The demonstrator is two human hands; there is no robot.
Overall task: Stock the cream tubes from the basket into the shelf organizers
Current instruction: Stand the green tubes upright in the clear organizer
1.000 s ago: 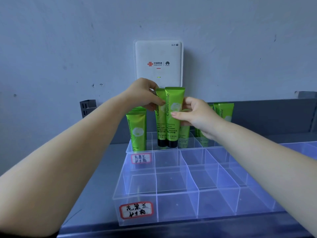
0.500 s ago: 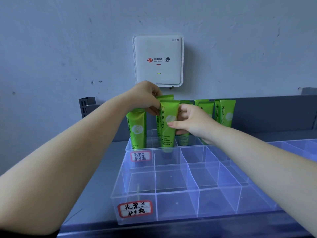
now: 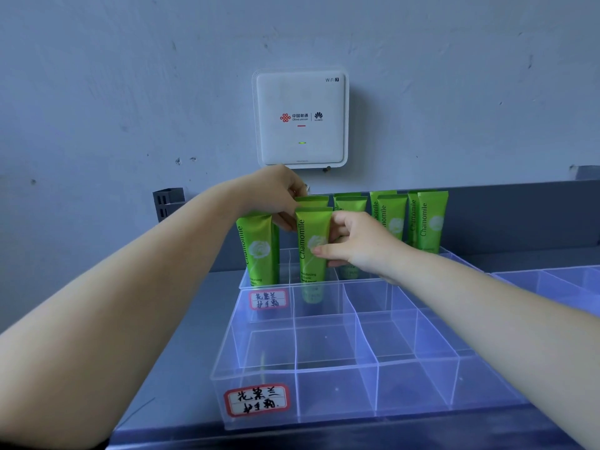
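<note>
Reaching from 7 o'clock, the left hand (image 3: pixel 276 198) is pinching the top of a cream tube (image 3: pixel 312 251) standing in the rear organizer (image 3: pixel 454 259); the right hand (image 3: pixel 355 246) is gripping its side, hiding neighbouring tubes; fingertips are partly covered.

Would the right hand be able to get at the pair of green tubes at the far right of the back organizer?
Probably yes. The far-right tubes stand upright with nothing in front or above them, but the right hand is busy gripping the front tube and must let go first.

Green tubes (image 3: pixel 313 245): about nine (some hidden); organizers (image 3: pixel 337 365): three; labels (image 3: pixel 257 401): two.
</note>
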